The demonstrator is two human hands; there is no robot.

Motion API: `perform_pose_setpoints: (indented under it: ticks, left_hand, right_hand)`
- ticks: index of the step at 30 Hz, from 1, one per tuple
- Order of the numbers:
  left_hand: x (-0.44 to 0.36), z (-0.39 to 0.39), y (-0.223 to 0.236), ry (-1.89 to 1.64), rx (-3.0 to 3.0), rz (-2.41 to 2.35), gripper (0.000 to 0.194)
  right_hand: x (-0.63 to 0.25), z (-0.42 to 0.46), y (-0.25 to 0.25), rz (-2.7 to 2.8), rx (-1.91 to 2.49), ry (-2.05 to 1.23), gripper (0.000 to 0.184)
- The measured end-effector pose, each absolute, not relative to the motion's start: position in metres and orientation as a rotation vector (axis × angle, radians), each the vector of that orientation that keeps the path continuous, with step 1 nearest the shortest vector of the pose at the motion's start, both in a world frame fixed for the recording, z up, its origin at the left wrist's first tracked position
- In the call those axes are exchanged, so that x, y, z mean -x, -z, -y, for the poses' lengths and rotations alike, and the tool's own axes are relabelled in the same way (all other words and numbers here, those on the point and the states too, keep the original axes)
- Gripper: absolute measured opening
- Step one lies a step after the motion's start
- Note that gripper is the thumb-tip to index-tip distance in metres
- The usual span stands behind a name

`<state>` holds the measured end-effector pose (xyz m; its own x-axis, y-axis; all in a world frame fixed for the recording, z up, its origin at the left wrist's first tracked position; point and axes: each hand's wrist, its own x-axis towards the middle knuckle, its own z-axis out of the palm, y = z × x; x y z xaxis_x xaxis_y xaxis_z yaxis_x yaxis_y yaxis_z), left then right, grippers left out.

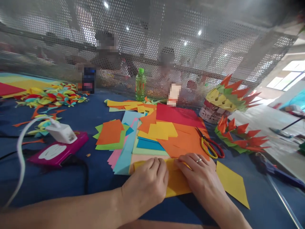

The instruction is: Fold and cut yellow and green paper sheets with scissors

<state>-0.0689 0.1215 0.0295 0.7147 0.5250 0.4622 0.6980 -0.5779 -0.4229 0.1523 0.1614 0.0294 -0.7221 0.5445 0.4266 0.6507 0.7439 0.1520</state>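
Observation:
A sheet of yellow paper (178, 182) lies at the table's near side, its far edge folded or lifted under my fingers. My left hand (149, 178) has its fingers curled down onto the left part of that edge, pinching it. On the right part, my right hand (199, 171), with a ring on one finger, also closes over the paper; its fingertips are partly hidden. Just beyond my hands spreads a pile with orange paper (182, 144), smaller yellow sheets (160, 130) and a red sheet (178, 116). Scissors (207, 147) with red and yellow handles rest on the pile's right side.
A magenta power strip (57, 154) with a white charger (62, 132) and cables sits left. Cut paper pieces (56, 95) are heaped behind it. A green bottle (140, 85) stands near the perforated screen (147, 38). Pointed folded-paper rings (240, 140) and a blue-handled tool (281, 175) lie right.

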Motion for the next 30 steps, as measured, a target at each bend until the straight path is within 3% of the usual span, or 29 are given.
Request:
perform_pose_setpoints:
  ticks: [5, 9, 12, 14, 19, 25, 30]
  left_hand:
    - [0.079, -0.125, -0.035, 0.407, 2.543, 1.078, 0.022]
    - [0.093, -0.132, -0.048, 0.651, 2.832, 1.467, 0.005]
    - [0.098, -0.141, -0.055, 0.753, 2.906, 1.729, 0.028]
    - [0.098, -0.147, -0.055, 0.707, 2.844, 1.845, 0.032]
    - [0.095, -0.152, -0.050, 0.585, 2.749, 1.872, 0.009]
    - [0.095, -0.158, -0.064, 0.434, 2.912, 2.036, 0.019]
    - [0.093, -0.175, -0.073, 0.305, 3.034, 2.041, 0.011]
  right_hand:
    - [-0.149, -0.158, -0.034, 2.551, 0.916, 0.398, 0.029]
    - [-0.147, -0.157, -0.037, 2.551, 0.895, 0.390, 0.032]
    - [-0.148, -0.158, -0.037, 2.569, 0.899, 0.387, 0.034]
    - [-0.149, -0.158, -0.036, 2.584, 0.936, 0.348, 0.034]
    - [-0.150, -0.158, -0.033, 2.566, 0.959, 0.299, 0.035]
    - [-0.151, -0.157, -0.032, 2.579, 0.971, 0.160, 0.040]
    - [-0.148, -0.158, -0.036, 2.552, 0.963, 0.177, 0.045]
